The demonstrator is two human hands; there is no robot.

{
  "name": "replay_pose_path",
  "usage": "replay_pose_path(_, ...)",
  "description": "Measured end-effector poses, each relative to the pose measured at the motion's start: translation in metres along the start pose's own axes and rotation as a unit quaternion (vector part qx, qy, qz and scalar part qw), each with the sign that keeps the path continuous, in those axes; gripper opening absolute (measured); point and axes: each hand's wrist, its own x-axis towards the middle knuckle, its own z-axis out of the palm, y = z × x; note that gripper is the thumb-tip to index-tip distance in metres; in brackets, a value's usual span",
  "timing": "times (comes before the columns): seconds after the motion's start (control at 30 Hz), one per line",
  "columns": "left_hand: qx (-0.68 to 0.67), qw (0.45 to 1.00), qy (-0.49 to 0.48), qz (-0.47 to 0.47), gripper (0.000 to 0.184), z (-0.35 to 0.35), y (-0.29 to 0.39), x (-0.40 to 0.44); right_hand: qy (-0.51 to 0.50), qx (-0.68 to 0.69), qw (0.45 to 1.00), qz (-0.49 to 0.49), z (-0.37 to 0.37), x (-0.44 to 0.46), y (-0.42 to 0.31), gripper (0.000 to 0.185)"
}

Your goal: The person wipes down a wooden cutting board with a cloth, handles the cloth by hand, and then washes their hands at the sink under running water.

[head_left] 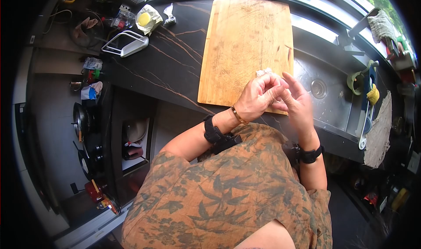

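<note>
My left hand [258,96] is over the lower right of a wooden cutting board [241,43], its fingers curled and its thumb pressed toward the fingertips. A whitish, crumbly-looking lump [264,72] shows just past its fingers; its kind is not clear. Against it, my right hand [299,103] meets the left fingertips at the board's right edge. Its thumb is pinched inward while some fingers stretch upward, slightly blurred. What lies between the two sets of fingertips is mostly hidden.
Right of the board is a steel sink [333,106] with a drain, and a grey cloth [379,130] hangs beyond it. On the dark counter stand a white rack [127,45], a yellow round thing in paper [145,19] and a small plastic bag [169,14].
</note>
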Motion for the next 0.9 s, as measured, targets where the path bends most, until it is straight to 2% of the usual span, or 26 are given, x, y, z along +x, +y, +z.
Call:
replay_pose_path(0.1,0.031,0.998,-0.03,-0.044,0.027,-0.008,0.0,0.001,-0.039,0.075,0.996,0.035,0.006,0.002,0.006,0.061)
replay_pose_path(0.2,-0.077,0.995,-0.032,-0.052,0.028,-0.013,-0.006,0.003,-0.058,0.108,0.986,0.11,0.008,0.001,-0.001,0.057)
replay_pose_path(0.4,-0.124,0.991,-0.016,-0.05,0.027,-0.015,-0.005,0.004,-0.057,0.103,0.988,0.105,0.009,0.004,0.003,0.054)
replay_pose_path(0.6,-0.016,0.999,0.037,-0.018,0.022,-0.011,-0.004,0.003,-0.015,0.052,0.996,0.073,0.009,0.003,0.005,0.066)
replay_pose_path(0.9,-0.01,0.997,0.076,-0.014,0.022,-0.011,-0.009,0.004,0.005,-0.036,0.999,0.014,0.008,0.005,0.007,0.072)
